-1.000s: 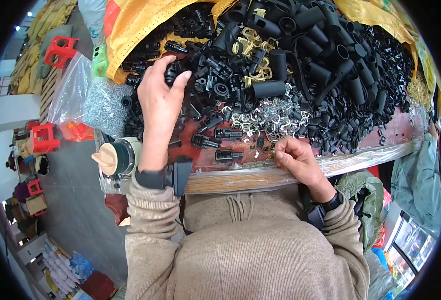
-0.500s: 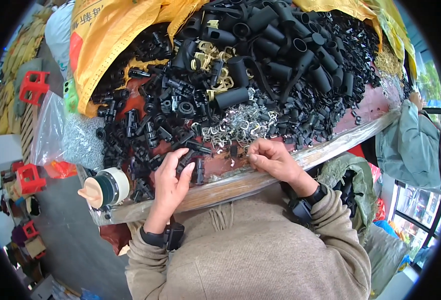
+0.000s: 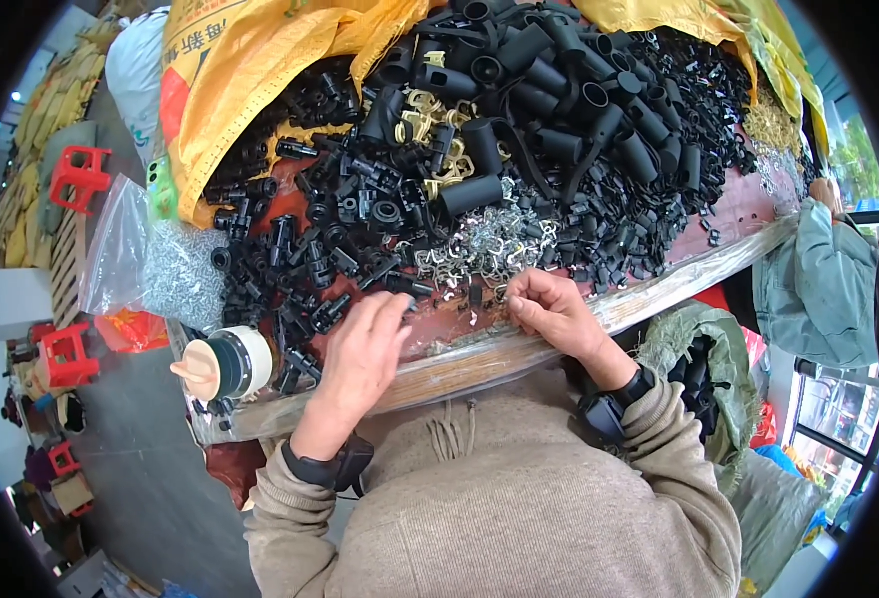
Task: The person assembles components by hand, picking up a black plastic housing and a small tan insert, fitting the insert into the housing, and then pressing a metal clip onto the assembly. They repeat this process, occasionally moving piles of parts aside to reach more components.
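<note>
My left hand [image 3: 364, 347] is at the front of the red work table [image 3: 439, 327], beside a pile of black plastic fittings [image 3: 305, 249]. Its fingers bend down close together, and what they hold is hidden beneath them. To the right, my right hand [image 3: 556, 314] is closed with thumb and forefinger pinched; anything between them is too small to name. Between the hands lies a small black block [image 3: 475, 296]. Just behind it are small bent silvery metal clips [image 3: 494, 239]. Small black pieces [image 3: 614, 234] are heaped beyond my right hand.
Black tubes [image 3: 559, 145] and cream plastic rings [image 3: 421, 115] are piled farther back, near a yellow woven sack [image 3: 230, 90]. A lidded cup [image 3: 228, 361] stands at the left corner by a bag of screws [image 3: 182, 274]. Plastic-wrapped wood edges the table [image 3: 439, 377]. A person's sleeve [image 3: 818, 284] shows at right.
My left hand has turned over and its fingers have closed above where a black fitting stood beside the thumb; that fitting no longer shows there. My right hand keeps its pinch. The view has shifted slightly.
</note>
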{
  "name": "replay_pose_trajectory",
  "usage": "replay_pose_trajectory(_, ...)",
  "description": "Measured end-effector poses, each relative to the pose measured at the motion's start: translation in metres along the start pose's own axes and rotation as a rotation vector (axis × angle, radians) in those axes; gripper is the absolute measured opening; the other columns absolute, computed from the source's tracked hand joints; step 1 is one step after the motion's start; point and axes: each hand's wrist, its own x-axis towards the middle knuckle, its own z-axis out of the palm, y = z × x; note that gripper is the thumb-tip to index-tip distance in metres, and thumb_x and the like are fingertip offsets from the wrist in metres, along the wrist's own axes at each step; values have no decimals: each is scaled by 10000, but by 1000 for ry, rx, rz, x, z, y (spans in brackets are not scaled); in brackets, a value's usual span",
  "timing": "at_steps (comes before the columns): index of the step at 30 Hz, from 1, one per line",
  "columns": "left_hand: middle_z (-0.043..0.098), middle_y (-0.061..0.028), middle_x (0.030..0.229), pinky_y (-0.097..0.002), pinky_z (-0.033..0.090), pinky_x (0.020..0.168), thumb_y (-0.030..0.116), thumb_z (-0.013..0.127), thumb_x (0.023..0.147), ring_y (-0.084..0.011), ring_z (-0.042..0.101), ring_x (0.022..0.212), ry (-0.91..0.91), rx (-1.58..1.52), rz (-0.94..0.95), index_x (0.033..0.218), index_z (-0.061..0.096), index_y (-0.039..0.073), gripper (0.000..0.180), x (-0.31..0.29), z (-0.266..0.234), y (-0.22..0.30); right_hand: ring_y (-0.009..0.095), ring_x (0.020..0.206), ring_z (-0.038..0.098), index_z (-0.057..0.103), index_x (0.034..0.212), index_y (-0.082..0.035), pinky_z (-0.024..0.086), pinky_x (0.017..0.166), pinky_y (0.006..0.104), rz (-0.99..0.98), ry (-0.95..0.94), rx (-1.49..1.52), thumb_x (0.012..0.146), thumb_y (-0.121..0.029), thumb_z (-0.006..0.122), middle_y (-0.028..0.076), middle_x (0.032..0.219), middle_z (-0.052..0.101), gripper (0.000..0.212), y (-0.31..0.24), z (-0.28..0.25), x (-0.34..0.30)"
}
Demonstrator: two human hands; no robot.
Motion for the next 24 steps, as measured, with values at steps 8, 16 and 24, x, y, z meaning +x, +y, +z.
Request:
replay_pose_trajectory(8,552,-120,950,-255,479,643,147,553,827,-187,572,745,195,-1180,-557,1092,466,16,309,6,2,9,25,541,386,480,822,-16,314,471,174,-100,61,-160,863,-114,495,-32,648,461,108,2,5,-2)
replay_pose_trajectory(16,570,-90,930,-243,507,631,270,500,861,-167,594,767,-247,-2049,-798,1091,451,29,336,23,37,17,118,593,457,530,767,-1,359,518,236,-362,162,-595,766,-41,580,22,667,498,64,-25,14,-7)
replay_pose_trajectory(24,570,-77,938,-241,510,633,268,472,876,-159,602,739,-294,-1848,-932,1080,461,32,313,35,47,29,208,630,506,550,775,-12,411,568,294,-407,114,-690,676,22,621,73,712,529,127,-30,11,-15)
